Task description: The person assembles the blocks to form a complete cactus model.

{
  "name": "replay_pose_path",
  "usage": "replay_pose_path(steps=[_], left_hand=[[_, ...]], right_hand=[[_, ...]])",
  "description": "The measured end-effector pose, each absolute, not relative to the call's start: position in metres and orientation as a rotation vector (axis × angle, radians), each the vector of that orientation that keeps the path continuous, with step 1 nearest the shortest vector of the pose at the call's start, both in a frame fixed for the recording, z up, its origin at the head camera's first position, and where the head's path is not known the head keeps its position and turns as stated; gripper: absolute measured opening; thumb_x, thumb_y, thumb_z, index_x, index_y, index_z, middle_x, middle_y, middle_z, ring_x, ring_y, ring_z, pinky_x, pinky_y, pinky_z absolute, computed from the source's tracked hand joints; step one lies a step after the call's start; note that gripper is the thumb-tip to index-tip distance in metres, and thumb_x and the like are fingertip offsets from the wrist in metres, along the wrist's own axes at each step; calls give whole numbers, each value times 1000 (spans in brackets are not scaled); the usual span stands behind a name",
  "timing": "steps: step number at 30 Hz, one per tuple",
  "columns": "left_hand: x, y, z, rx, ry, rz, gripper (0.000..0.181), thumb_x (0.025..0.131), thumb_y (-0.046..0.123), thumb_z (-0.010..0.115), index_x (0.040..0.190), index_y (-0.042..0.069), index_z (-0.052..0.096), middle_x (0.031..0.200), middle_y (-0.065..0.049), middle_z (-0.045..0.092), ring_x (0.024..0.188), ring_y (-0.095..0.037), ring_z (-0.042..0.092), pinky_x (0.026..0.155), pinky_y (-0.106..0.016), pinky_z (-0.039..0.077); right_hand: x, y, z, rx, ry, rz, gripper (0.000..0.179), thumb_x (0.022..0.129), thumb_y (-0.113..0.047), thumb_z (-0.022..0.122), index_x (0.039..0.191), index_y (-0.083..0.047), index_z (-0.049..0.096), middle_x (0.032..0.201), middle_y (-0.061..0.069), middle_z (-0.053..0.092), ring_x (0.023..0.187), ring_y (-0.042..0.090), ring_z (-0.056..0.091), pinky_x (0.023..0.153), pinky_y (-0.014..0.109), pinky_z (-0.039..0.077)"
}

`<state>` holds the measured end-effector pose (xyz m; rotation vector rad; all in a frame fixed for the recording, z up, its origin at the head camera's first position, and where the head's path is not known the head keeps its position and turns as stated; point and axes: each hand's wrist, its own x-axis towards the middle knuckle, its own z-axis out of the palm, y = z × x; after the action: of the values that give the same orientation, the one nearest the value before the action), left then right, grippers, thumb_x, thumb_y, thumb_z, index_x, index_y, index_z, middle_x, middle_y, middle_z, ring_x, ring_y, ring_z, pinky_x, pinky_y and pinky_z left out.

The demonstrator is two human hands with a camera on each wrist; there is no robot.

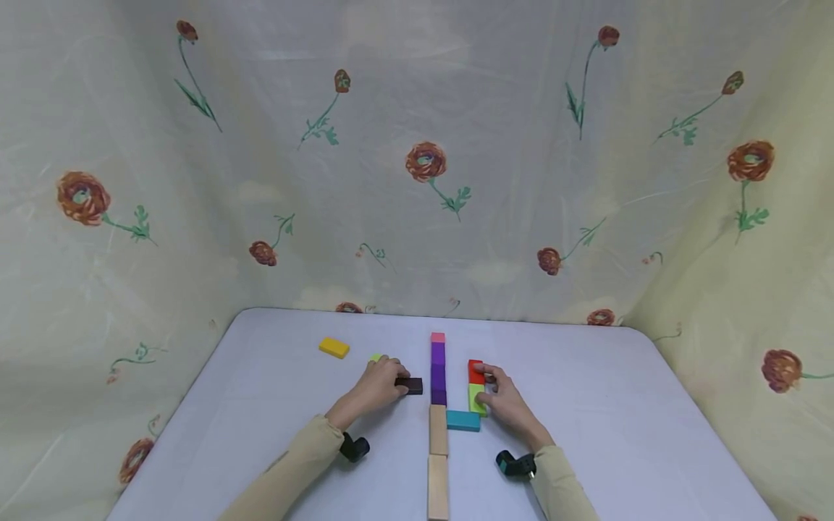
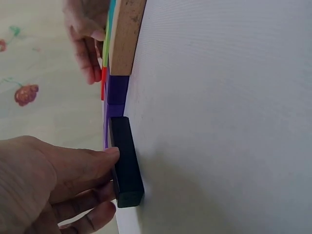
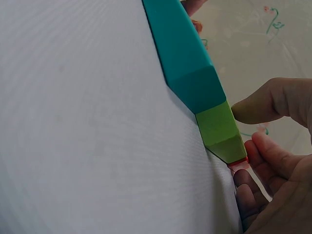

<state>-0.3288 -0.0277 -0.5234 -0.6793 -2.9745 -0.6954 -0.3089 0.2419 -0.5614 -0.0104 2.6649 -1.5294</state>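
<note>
My left hand (image 1: 376, 383) pinches a black block (image 1: 413, 386) between thumb and fingers, just left of a purple block (image 1: 438, 376) in the central row. In the left wrist view the black block (image 2: 126, 163) lies on its long side close to the row. My right hand (image 1: 511, 401) rests beside a red block (image 1: 476, 372) and a lime green block (image 1: 477, 399) set end to end. Its thumb is at the green block (image 3: 222, 126) and a finger at the red one, with relaxed fingers. A teal block (image 1: 463, 421) joins the row to the green block.
Below the purple blocks the row continues with two wooden blocks (image 1: 438, 463); a pink block (image 1: 438, 337) is at its far end. A yellow block (image 1: 334, 347) lies at the far left. Another lime block (image 1: 375, 357) is mostly hidden behind my left hand. Flowered cloth (image 1: 423, 217) surrounds the white table (image 1: 260, 362).
</note>
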Motion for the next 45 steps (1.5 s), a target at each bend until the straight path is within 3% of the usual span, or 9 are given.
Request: replay_pose_path(steps=[20,45], left_hand=[[-334,-14,-523,-713,-3003,-625,21,84,16,74,105,10,75,103,-3,69,94,-17,54,80,-33,39],[-332,-13,-520,-665,-3008,-667,24,87,20,71,109,10,73,108,-4,66,100,-20,54,83,-35,42]], right_hand=[[-310,241,-563,-5,2654,-1537,60,81,-4,64,138,-8,45,138,17,46,126,33,41,109,54,31],[-310,245,-563,-12,2652,-1536,60,81,-5,64,138,-7,44,137,19,46,126,36,42,108,56,32]])
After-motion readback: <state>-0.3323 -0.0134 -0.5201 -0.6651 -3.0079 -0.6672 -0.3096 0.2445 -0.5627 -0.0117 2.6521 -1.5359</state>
